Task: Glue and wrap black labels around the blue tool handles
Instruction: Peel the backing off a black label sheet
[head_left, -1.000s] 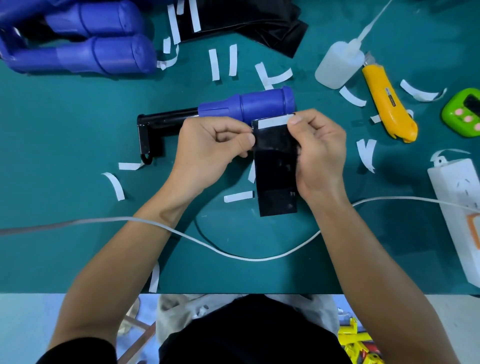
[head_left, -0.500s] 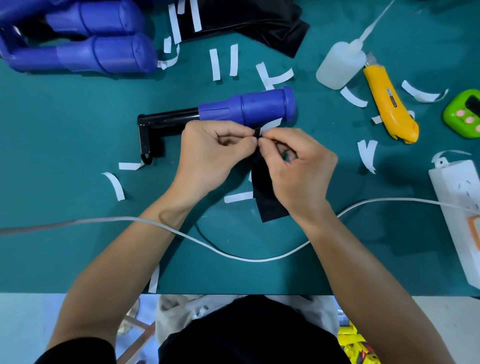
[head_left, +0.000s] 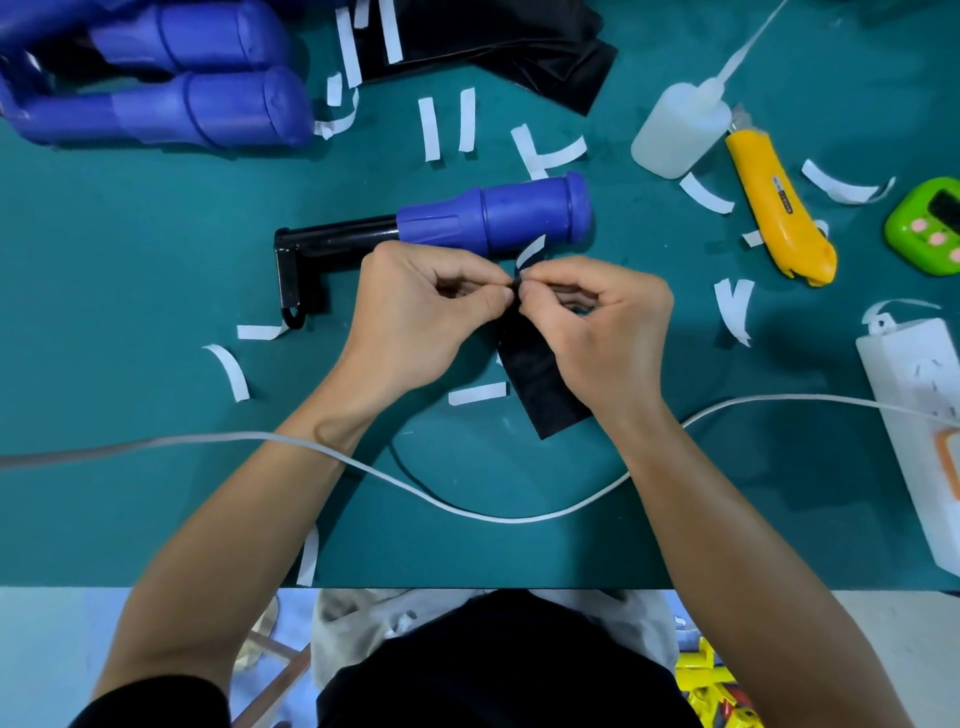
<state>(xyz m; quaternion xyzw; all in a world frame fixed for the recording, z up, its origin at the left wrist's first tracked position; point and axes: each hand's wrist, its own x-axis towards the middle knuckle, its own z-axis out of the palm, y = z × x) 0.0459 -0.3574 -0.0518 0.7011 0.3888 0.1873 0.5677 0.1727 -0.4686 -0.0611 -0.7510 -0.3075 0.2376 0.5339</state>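
The black label (head_left: 545, 384) isn't spread flat like a second ago. The left hand (head_left: 421, 317) and right hand (head_left: 597, 332) now meet at its top corner, fingers curled, both pinching it while a white strip (head_left: 530, 251) curls up (papery). The label is thin and glossy, mid-frame, just below the smooth ribbed blue tool handle (head_left: 498, 215) lying on the matte teal mat (head_left: 156, 260) — its widest bare stretch is middle left.

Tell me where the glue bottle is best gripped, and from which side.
Grip the glue bottle round its wide translucent body, probably from its left: the nozzle tapers too thin to hold, and the yellow utility knife crowds its right side.
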